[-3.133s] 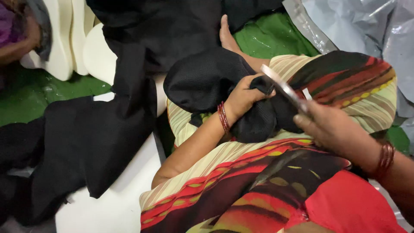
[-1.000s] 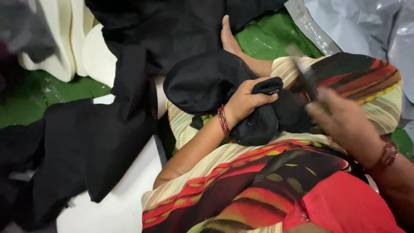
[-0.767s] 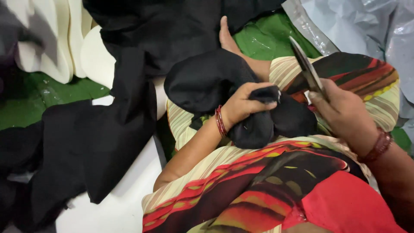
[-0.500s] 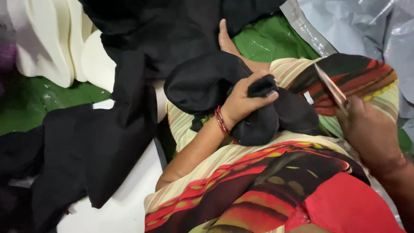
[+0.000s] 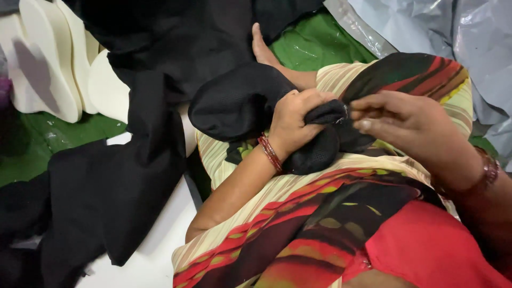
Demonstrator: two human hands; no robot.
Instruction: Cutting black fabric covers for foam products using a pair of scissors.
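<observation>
My left hand [image 5: 296, 125] grips a bunched black mesh cloth [image 5: 240, 104] on my lap, fingers curled tight around the fold. My right hand [image 5: 408, 125] meets it just beside, fingertips [image 5: 365, 125] narrowed and pinching at the cloth's edge. More black fabric [image 5: 112, 192] lies to my left, near white foam pieces [image 5: 48, 80] on the green sheet [image 5: 314, 40]

This looks like a small garment or padding workshop where the work is done seated on the floor. Cut black fabric pieces [image 5: 112, 197] lie over a green floor sheet [image 5: 314, 42], stacked cream foam pads [image 5: 48, 80] stand at its left edge, and grey plastic sheeting [image 5: 426, 26] fills the top right corner.
</observation>
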